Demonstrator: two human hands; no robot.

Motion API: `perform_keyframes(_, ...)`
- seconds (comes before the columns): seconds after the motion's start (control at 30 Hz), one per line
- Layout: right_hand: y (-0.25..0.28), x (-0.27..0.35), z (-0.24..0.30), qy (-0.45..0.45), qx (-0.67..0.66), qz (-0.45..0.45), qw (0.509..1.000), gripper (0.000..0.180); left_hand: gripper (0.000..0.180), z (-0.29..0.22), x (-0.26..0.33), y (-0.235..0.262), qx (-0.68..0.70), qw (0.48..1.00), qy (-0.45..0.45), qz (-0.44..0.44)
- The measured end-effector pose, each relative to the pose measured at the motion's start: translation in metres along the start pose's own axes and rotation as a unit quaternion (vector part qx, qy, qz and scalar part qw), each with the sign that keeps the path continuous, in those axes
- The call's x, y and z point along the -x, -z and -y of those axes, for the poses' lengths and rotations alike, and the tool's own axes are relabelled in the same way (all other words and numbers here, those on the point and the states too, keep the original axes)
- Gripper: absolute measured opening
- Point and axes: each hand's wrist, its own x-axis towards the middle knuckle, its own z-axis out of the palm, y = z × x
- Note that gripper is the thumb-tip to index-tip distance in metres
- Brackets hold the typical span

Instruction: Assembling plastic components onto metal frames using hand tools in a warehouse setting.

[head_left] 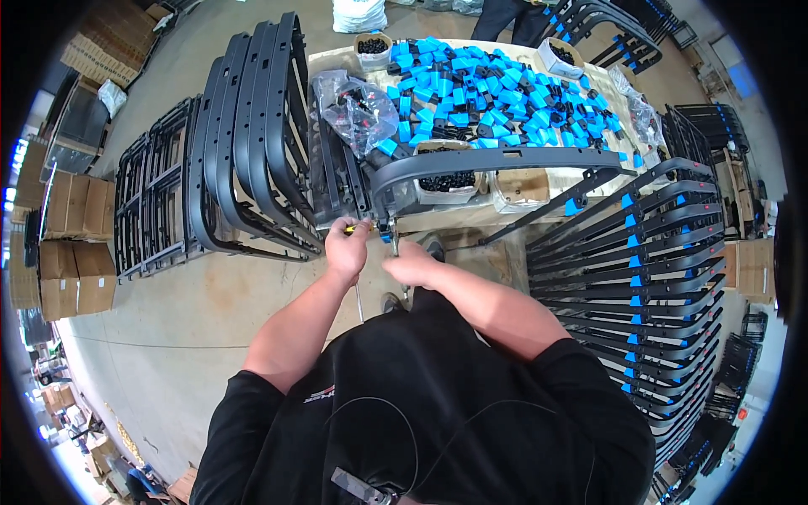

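Note:
A curved black metal frame (505,159) lies along the near side of the table, its left end hanging over the front edge. At that end sits a small blue-and-black fitting (385,236). My left hand (345,248) is closed just left of the fitting, around a yellow-and-black-handled tool (353,228); a thin metal rod (359,303) shows below this hand. My right hand (410,264) is closed to the right of the fitting, on a slim silver metal tool (396,242) that touches or nearly touches the frame end. The tools' exact kinds are hidden by my fingers.
Blue-and-black clamps (505,93) cover the table, with a box of small black parts (446,183) and a plastic bag (358,114). Black frames (252,118) stand at left; a tall stack of frames (631,303) rises close on my right. Someone's dark-clothed legs (509,21) are beyond the table.

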Motion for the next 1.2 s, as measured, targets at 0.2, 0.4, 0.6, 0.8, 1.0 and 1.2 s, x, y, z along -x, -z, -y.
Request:
perform_keyframes(0.2,-0.01,-0.025,-0.046,0.088,-0.012,-0.04,0.995,0.049,0.019,-0.02,0.003,-0.012,-0.012,0.998,0.045,0.03)
perform_keyframes(0.4,-0.012,0.002,-0.012,0.053,-0.084,0.004,0.995,0.055,0.024,-0.012,0.001,0.012,-0.022,0.996,0.085,0.015)
perform_keyframes(0.6,-0.036,0.016,-0.026,0.007,-0.194,-0.011,0.981,0.06,0.049,-0.038,0.03,0.005,-0.058,0.993,-0.027,-0.099)
perform_keyframes(0.8,-0.039,0.009,-0.026,0.022,-0.097,-0.103,0.99,0.056,0.053,-0.008,0.058,0.014,-0.287,0.954,0.077,0.044)
perform_keyframes(1.0,-0.028,0.034,0.009,-0.036,-0.192,-0.027,0.98,0.052,0.043,0.036,0.037,0.01,-0.236,0.971,-0.018,-0.006)
perform_keyframes(1.2,-0.03,0.01,-0.015,0.009,-0.371,-0.073,0.926,0.015,0.038,0.037,0.028,0.012,-0.186,0.982,-0.024,0.012)
